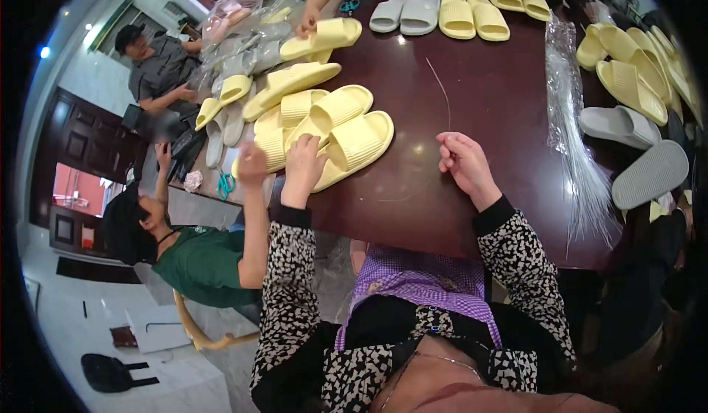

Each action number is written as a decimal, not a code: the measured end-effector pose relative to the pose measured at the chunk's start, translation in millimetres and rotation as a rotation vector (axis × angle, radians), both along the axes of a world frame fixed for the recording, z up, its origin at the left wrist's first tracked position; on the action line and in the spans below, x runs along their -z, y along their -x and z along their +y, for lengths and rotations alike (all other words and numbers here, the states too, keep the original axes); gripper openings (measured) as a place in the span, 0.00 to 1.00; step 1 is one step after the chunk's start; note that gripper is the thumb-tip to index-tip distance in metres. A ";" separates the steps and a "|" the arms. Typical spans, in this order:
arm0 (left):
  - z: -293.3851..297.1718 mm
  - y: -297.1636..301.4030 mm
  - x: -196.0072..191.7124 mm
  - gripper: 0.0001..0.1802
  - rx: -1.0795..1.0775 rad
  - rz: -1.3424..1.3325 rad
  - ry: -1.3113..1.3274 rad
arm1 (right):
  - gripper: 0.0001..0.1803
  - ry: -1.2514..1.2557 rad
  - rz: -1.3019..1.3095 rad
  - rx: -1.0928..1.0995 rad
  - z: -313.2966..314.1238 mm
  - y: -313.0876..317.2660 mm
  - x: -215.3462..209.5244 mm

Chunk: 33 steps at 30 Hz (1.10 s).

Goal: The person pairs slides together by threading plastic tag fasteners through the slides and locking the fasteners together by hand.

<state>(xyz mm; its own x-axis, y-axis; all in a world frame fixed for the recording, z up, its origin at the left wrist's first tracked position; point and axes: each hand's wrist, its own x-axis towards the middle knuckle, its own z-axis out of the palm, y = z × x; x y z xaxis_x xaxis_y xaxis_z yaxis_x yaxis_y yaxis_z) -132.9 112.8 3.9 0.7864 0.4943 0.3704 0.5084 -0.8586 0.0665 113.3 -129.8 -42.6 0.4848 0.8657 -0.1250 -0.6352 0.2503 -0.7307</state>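
Observation:
My left hand (304,168) is closed on the edge of a yellow slipper (360,144), its fingers curled by the ribbed strap. More yellow slippers (291,87) lie heaped beyond it. Over the table's middle, my right hand (466,164) is held in a pinch. From its fingers a thin pale strip (444,92), like a wire or plastic tie, sticks up and away from me. Another thin strand (402,199) lies on the dark red table (413,225) between my hands.
A bundle of clear strips (582,184) in a plastic sleeve lies to the right. Grey and yellow slippers (630,92) crowd the right edge; pairs (459,18) stand at the far side. Teal scissors (226,185) lie left. A co-worker in green (214,265) reaches beside my left hand.

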 end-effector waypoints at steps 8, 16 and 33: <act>33.5 -39.7 22.2 0.12 0.041 -0.098 0.220 | 0.09 -0.045 0.009 -0.009 -1.8 -4.9 -13.0; -54.1 -95.9 29.0 0.14 -0.039 -0.108 0.520 | 0.08 -0.214 0.007 -0.100 -10.0 -1.6 -26.6; -167.4 -101.4 -21.7 0.11 0.196 -0.384 1.468 | 0.09 -0.200 -0.046 -0.064 -11.5 -1.4 -21.8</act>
